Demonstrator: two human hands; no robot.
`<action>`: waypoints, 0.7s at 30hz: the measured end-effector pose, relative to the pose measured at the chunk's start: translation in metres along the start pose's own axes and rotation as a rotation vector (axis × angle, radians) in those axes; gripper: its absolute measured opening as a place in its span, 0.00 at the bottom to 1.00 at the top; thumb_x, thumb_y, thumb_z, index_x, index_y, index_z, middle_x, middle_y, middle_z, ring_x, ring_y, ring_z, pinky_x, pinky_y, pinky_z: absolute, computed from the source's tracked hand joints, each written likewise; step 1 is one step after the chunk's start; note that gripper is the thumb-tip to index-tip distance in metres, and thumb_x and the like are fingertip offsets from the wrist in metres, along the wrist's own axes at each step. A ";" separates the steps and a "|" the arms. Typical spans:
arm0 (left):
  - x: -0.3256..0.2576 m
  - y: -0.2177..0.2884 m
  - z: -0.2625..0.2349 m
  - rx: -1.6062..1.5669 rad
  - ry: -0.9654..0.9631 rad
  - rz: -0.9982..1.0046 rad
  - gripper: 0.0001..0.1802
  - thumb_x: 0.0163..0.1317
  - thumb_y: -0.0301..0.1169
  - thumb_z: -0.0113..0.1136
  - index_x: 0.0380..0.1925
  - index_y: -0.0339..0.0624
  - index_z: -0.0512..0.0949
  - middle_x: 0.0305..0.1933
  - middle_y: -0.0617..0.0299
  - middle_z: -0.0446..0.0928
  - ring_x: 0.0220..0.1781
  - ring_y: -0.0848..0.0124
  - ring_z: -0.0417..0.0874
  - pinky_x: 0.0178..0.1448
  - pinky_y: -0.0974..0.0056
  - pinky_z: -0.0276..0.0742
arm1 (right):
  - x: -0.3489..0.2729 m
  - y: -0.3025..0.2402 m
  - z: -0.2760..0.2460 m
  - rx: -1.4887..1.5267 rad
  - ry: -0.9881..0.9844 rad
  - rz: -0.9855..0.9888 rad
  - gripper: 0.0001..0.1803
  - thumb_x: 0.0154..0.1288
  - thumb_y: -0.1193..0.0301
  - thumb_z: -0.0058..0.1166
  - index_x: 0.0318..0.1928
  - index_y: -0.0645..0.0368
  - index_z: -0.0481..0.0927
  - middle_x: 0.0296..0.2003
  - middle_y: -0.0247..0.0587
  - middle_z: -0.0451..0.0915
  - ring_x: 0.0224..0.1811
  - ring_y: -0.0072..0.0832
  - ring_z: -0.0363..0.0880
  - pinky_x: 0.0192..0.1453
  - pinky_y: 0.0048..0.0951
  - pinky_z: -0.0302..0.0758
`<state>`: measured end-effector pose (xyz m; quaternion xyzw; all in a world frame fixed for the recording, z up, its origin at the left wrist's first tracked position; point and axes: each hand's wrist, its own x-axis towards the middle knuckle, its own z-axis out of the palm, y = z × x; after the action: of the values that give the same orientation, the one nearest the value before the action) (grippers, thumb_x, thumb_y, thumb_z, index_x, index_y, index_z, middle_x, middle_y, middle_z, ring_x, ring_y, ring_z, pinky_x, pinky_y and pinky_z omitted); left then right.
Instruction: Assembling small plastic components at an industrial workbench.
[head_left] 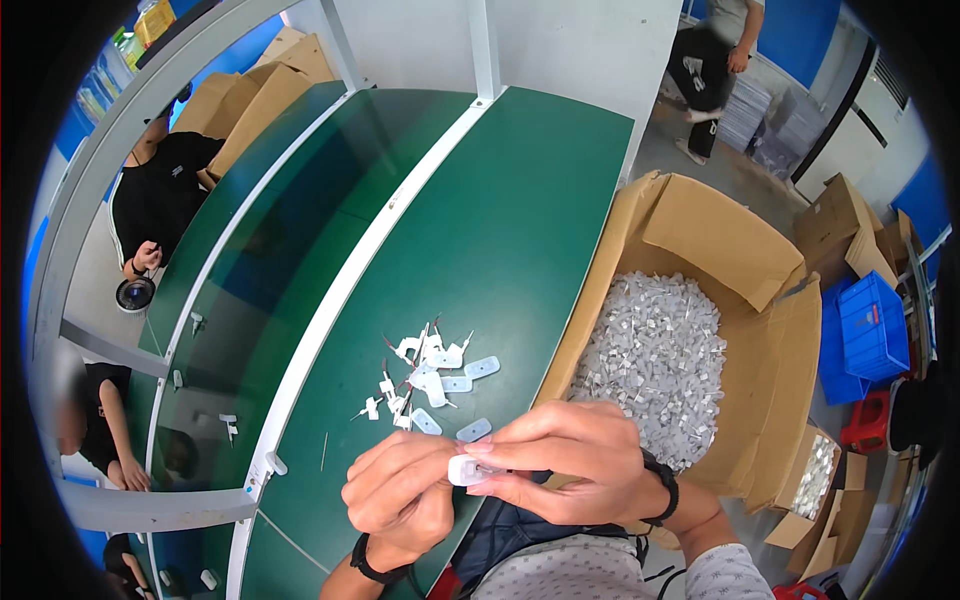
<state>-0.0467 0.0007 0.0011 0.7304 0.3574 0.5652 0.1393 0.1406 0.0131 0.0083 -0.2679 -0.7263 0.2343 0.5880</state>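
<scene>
Small white plastic clip point(468, 469), rounded, pale, glossy.
We pinched it shut between left hand point(400, 495) and right hand point(570, 462) fingertips; loose white parts point(430, 378) lay just beyond the grip on the green bench point(500, 230).

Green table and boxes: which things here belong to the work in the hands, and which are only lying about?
In use:
- small white plastic part, held by left hand and right hand
- pile of similar white parts on the green table
- open carton of white parts

Lying about:
- blue crate
- red stool
- empty cartons
</scene>
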 end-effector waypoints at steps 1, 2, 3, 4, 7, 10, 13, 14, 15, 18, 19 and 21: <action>0.000 0.000 0.000 0.005 -0.011 0.001 0.08 0.48 0.11 0.65 0.29 0.31 0.83 0.26 0.54 0.82 0.25 0.63 0.83 0.30 0.65 0.77 | 0.000 0.000 -0.002 0.014 -0.033 0.026 0.17 0.52 0.75 0.75 0.44 0.58 0.89 0.34 0.36 0.86 0.23 0.22 0.83 0.24 0.21 0.76; 0.000 0.000 -0.001 0.006 -0.012 -0.002 0.08 0.48 0.11 0.65 0.29 0.31 0.83 0.26 0.54 0.82 0.25 0.63 0.83 0.30 0.65 0.77 | 0.000 -0.001 -0.003 0.028 -0.068 0.054 0.16 0.52 0.76 0.75 0.44 0.58 0.89 0.34 0.36 0.86 0.22 0.21 0.82 0.24 0.20 0.75; 0.000 0.000 -0.002 0.012 -0.018 0.005 0.11 0.43 0.10 0.62 0.29 0.32 0.84 0.27 0.54 0.83 0.25 0.62 0.84 0.29 0.65 0.78 | 0.001 -0.002 -0.004 0.030 -0.069 0.057 0.16 0.52 0.76 0.75 0.44 0.58 0.89 0.34 0.36 0.86 0.22 0.21 0.82 0.24 0.20 0.75; 0.000 0.000 -0.003 0.018 -0.025 0.013 0.15 0.39 0.09 0.59 0.28 0.32 0.85 0.27 0.55 0.84 0.24 0.61 0.85 0.28 0.65 0.79 | 0.002 -0.002 -0.004 0.066 -0.087 0.087 0.16 0.53 0.76 0.75 0.44 0.59 0.89 0.33 0.35 0.86 0.22 0.20 0.82 0.23 0.20 0.75; -0.001 0.002 -0.006 0.063 -0.030 0.021 0.14 0.38 0.10 0.58 0.27 0.32 0.85 0.26 0.55 0.83 0.23 0.62 0.84 0.27 0.65 0.78 | 0.003 -0.005 -0.005 0.093 -0.126 0.137 0.15 0.52 0.77 0.76 0.42 0.59 0.90 0.33 0.36 0.86 0.23 0.19 0.83 0.25 0.19 0.76; -0.002 0.004 -0.006 0.082 -0.035 0.020 0.13 0.38 0.11 0.58 0.25 0.33 0.84 0.26 0.56 0.83 0.23 0.63 0.84 0.28 0.66 0.78 | 0.001 -0.005 -0.004 0.089 -0.125 0.138 0.14 0.52 0.77 0.76 0.42 0.60 0.90 0.33 0.35 0.86 0.23 0.19 0.83 0.25 0.18 0.76; -0.002 0.001 -0.004 0.053 -0.068 0.019 0.09 0.47 0.10 0.62 0.29 0.31 0.83 0.26 0.53 0.82 0.23 0.63 0.83 0.30 0.64 0.77 | -0.001 -0.002 0.000 0.117 -0.091 0.130 0.14 0.54 0.78 0.74 0.43 0.60 0.89 0.33 0.34 0.84 0.22 0.18 0.81 0.23 0.19 0.75; -0.001 0.000 0.000 0.008 -0.081 0.017 0.09 0.47 0.10 0.62 0.29 0.31 0.83 0.26 0.53 0.82 0.23 0.63 0.83 0.30 0.64 0.77 | -0.002 -0.001 -0.003 0.116 -0.073 0.145 0.14 0.54 0.78 0.74 0.43 0.60 0.89 0.33 0.35 0.84 0.22 0.18 0.81 0.23 0.19 0.74; -0.001 0.000 0.003 0.015 -0.064 -0.004 0.09 0.48 0.10 0.62 0.29 0.31 0.83 0.26 0.53 0.82 0.25 0.64 0.82 0.31 0.64 0.77 | -0.006 -0.001 -0.005 0.088 -0.074 0.197 0.14 0.55 0.76 0.76 0.43 0.60 0.91 0.33 0.39 0.87 0.24 0.19 0.85 0.27 0.19 0.78; -0.005 -0.004 -0.003 0.121 -0.015 -0.121 0.05 0.52 0.15 0.63 0.28 0.32 0.84 0.27 0.55 0.83 0.27 0.65 0.82 0.33 0.64 0.76 | -0.011 0.014 0.003 0.167 -0.072 0.158 0.20 0.56 0.75 0.75 0.51 0.62 0.86 0.41 0.40 0.85 0.27 0.22 0.83 0.31 0.23 0.79; -0.006 -0.009 -0.013 0.174 -0.032 -0.221 0.03 0.56 0.18 0.64 0.30 0.32 0.84 0.29 0.57 0.82 0.29 0.67 0.81 0.35 0.65 0.75 | -0.008 0.017 -0.003 0.085 -0.062 0.114 0.23 0.56 0.75 0.75 0.53 0.62 0.85 0.43 0.40 0.85 0.27 0.22 0.83 0.33 0.23 0.80; -0.002 -0.037 -0.054 0.246 -0.030 -0.447 0.05 0.64 0.25 0.66 0.36 0.33 0.83 0.32 0.62 0.81 0.32 0.73 0.78 0.38 0.69 0.72 | -0.004 0.022 -0.030 0.009 -0.030 0.156 0.26 0.56 0.74 0.75 0.57 0.61 0.83 0.48 0.40 0.84 0.28 0.21 0.82 0.37 0.24 0.81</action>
<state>-0.1101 0.0149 -0.0059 0.6530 0.5738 0.4620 0.1761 0.1731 0.0277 -0.0031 -0.3174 -0.7110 0.2867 0.5581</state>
